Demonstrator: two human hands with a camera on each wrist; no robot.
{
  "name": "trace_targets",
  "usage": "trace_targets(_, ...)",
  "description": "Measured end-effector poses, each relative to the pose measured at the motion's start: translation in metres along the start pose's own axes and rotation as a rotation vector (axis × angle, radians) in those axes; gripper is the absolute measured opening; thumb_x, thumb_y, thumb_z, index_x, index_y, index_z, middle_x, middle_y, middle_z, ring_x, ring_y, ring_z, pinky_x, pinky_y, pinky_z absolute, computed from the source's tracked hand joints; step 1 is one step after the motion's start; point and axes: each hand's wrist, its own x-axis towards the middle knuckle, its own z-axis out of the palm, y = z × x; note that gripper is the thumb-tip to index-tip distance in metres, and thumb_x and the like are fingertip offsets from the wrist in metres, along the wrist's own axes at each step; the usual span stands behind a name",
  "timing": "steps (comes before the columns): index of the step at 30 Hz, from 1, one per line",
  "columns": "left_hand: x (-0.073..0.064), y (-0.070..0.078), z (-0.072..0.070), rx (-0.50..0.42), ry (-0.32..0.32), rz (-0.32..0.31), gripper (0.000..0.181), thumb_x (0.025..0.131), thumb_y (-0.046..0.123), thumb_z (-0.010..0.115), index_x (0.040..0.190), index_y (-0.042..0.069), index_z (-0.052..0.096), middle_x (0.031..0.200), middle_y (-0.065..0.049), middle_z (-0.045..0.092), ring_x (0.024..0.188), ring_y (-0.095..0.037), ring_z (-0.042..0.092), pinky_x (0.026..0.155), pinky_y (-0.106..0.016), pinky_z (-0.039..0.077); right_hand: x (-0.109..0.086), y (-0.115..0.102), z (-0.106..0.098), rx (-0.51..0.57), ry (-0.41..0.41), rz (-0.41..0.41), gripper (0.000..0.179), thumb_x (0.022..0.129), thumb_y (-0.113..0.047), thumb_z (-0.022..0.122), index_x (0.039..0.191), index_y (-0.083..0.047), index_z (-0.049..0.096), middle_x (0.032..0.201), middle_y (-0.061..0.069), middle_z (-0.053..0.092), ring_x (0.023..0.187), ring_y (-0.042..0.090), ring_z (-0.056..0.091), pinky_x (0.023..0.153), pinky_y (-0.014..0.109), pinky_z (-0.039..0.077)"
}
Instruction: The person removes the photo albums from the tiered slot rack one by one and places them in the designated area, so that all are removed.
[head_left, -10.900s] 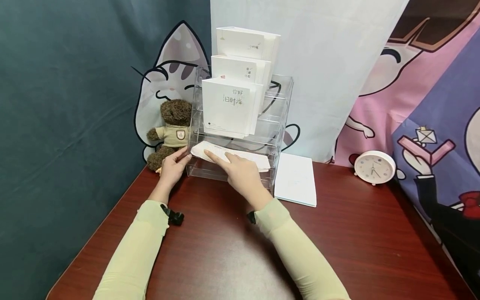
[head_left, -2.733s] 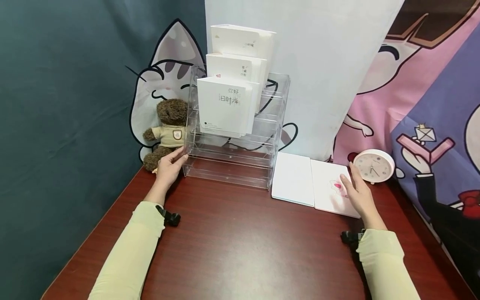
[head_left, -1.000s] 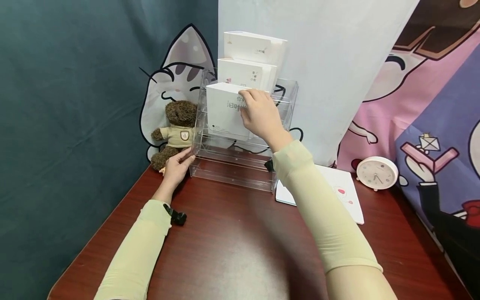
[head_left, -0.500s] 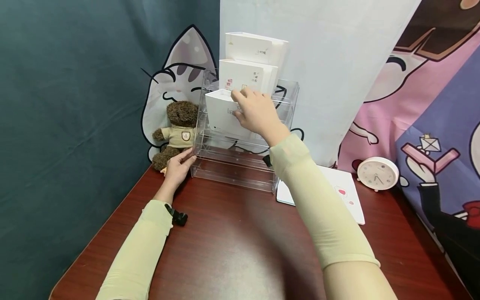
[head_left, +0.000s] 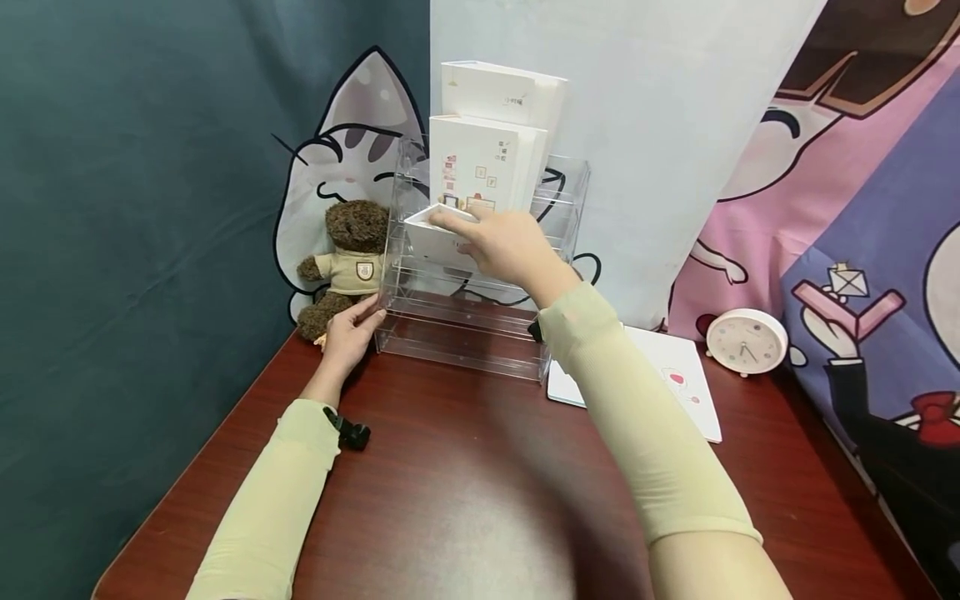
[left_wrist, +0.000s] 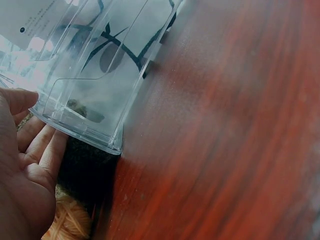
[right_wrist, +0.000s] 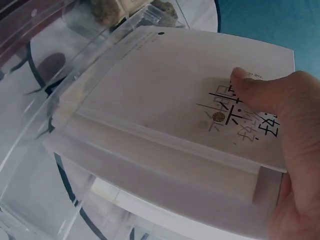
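Note:
My right hand (head_left: pixel 510 246) grips the top of a white hardcover book (right_wrist: pixel 170 95) with dark lettering, thumb on its front cover and fingers over the far side. The book tips forward on a middle tier of the clear acrylic rack (head_left: pixel 465 367). Down at the rack's lower left side, my left hand (head_left: pixel 348 337) holds the side panel; the left wrist view shows the thumb at its edge and the other fingers behind. Behind the tilted book, another white book (head_left: pixel 472 158) and a taller white book (head_left: pixel 502 83) stand on higher tiers.
A brown teddy bear (head_left: pixel 348 267) in a beige shirt sits left of the rack. To the right, white books (head_left: pixel 675 358) lie flat on the red-brown table (head_left: pixel 420 483), partly covered by my right sleeve. A white alarm clock (head_left: pixel 746 342) stands farther right.
The book from the rack's lower tier now lies on the table at right. My right hand has since moved to the front upright book and tilted its top forward and down. The left hand stays put.

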Motion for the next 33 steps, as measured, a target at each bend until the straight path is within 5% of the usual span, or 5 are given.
trace_targets(12, 0.002, 0.0, -0.001, 0.03, -0.005, -0.018, 0.047, 0.096, 0.029, 0.07, 0.141, 0.023, 0.061, 0.135, -0.009, 0.064, 0.129, -0.028, 0.055, 0.108, -0.046, 0.044, -0.009, -0.003, 0.005, 0.054, 0.084, -0.064, 0.046, 0.1, -0.025, 0.064, 0.143, -0.04, 0.057, 0.15, -0.006, 0.05, 0.049, 0.021, 0.049, 0.047, 0.04, 0.047)
trace_targets(33, 0.0, 0.0, 0.0, 0.027, -0.009, 0.002, 0.049, 0.096, 0.036, 0.07, 0.142, 0.021, 0.061, 0.134, -0.01, 0.064, 0.126, -0.028, 0.058, 0.106, -0.044, 0.047, -0.036, -0.014, -0.015, 0.04, 0.436, -0.084, 0.038, 0.102, -0.026, 0.058, 0.139, -0.036, 0.062, 0.129, 0.001, 0.068, 0.043, 0.016, 0.036, 0.039, 0.034, 0.037)
